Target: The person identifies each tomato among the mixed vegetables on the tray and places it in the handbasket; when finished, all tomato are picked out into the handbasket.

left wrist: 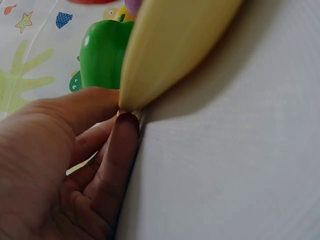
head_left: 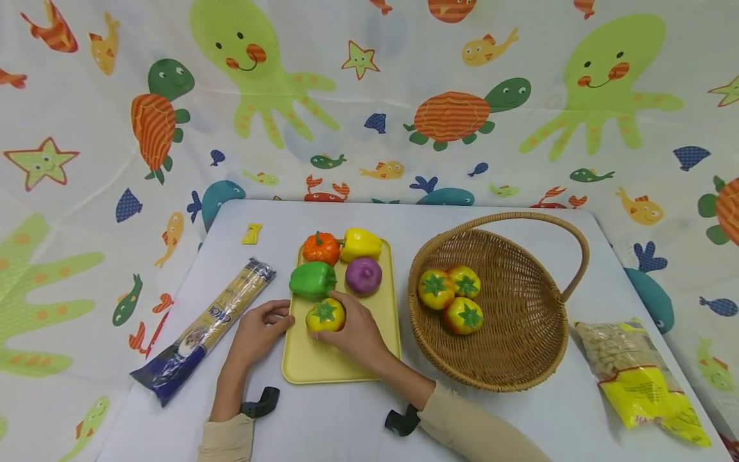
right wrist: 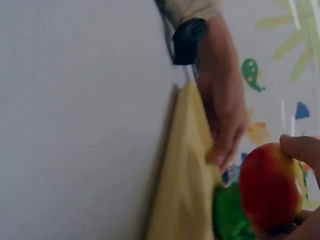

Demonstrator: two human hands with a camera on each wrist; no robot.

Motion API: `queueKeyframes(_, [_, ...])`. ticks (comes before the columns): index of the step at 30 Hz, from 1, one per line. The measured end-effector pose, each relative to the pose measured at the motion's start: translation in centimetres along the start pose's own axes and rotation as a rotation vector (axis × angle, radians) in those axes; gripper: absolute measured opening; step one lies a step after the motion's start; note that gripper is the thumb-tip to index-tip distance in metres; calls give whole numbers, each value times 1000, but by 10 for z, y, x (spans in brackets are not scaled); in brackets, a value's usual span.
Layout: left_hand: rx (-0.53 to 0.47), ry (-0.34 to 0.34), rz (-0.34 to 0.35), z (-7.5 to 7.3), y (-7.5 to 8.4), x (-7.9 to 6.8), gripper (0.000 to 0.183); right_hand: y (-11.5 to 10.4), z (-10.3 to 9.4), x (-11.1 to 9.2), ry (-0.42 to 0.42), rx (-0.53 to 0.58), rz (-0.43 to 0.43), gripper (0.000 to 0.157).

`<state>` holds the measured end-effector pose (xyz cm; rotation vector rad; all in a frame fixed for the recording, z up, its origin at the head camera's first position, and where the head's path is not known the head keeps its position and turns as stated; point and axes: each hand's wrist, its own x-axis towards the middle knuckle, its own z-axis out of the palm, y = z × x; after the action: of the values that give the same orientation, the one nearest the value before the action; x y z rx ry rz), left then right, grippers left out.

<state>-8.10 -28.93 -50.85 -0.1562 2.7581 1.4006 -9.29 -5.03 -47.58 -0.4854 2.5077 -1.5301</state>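
My right hand (head_left: 362,335) grips a yellow-red toy tomato (head_left: 325,316) with a green star-shaped top, over the middle of a pale yellow tray (head_left: 340,371). In the right wrist view, the red underside of the tomato (right wrist: 270,185) shows between thumb and fingers. My left hand (head_left: 258,332) pinches the tray's left edge; the left wrist view shows fingers above and below the rim (left wrist: 170,55). On the tray's far half sit a green bell pepper (head_left: 312,280), an orange pumpkin (head_left: 321,249), a yellow bell pepper (head_left: 362,244) and a purple onion (head_left: 364,276).
Right of the tray, a wicker basket (head_left: 514,308) with a tall handle holds three similar tomatoes (head_left: 464,315). A yellow-and-clear food bag (head_left: 635,375) lies at the far right. Left are a long pasta packet (head_left: 204,330) and a small yellow wrapped piece (head_left: 251,233). A patterned curtain hangs behind.
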Motion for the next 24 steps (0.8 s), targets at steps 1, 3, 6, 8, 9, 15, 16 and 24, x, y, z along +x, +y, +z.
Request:
queueKeyframes(1, [0,-2,-1,0,0,0,41,-3,-4,-3,-14,2,-15,80])
queueKeyframes(3, [-3,-1,-3,0,0,0,40,-12,-15,-11,-48,6,-31,80])
queueKeyframes(6, [0,1,-7,1,0,0,40,-30,-36,-26,-98,19,-59,80])
queueKeyframes(8, [0,5,-9,1,-1,0,40,-43,-53,-37,-132,39,-65,80])
queueKeyframes(9, [-1,5,-9,1,-1,1,40,-48,-62,-43,-147,53,-72,80])
queueKeyframes(15, [-5,1,-17,1,-1,1,41,-73,-118,-68,-212,105,-80,80])
queueKeyframes(16, [-6,-2,-16,2,-1,1,41,-76,-129,-71,-214,103,-75,79])
queueKeyframes(24, [4,5,17,1,-3,1,40,-67,-217,-77,-173,-13,-40,76])
